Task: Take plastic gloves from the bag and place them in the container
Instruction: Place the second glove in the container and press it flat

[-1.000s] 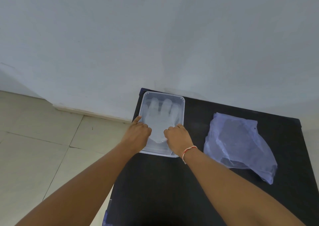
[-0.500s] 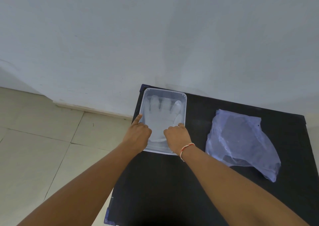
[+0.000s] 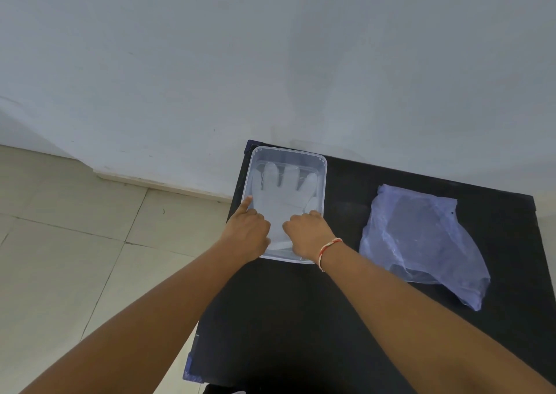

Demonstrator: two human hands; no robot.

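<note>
A clear plastic container sits at the far left corner of a black table. A translucent plastic glove lies flat inside it, fingers pointing toward the wall. My left hand and my right hand rest on the glove's cuff end at the container's near side, fingers curled and pressing on it. My left index finger points along the container's left rim. A crumpled bluish plastic bag lies to the right of the container.
A pale wall stands right behind the table. Tiled floor lies to the left, past the table's left edge. A red and white thread band circles my right wrist.
Both hands stay on the glove's cuff in the container. The view has tilted slightly, so the table sits a little lower and to the right.
</note>
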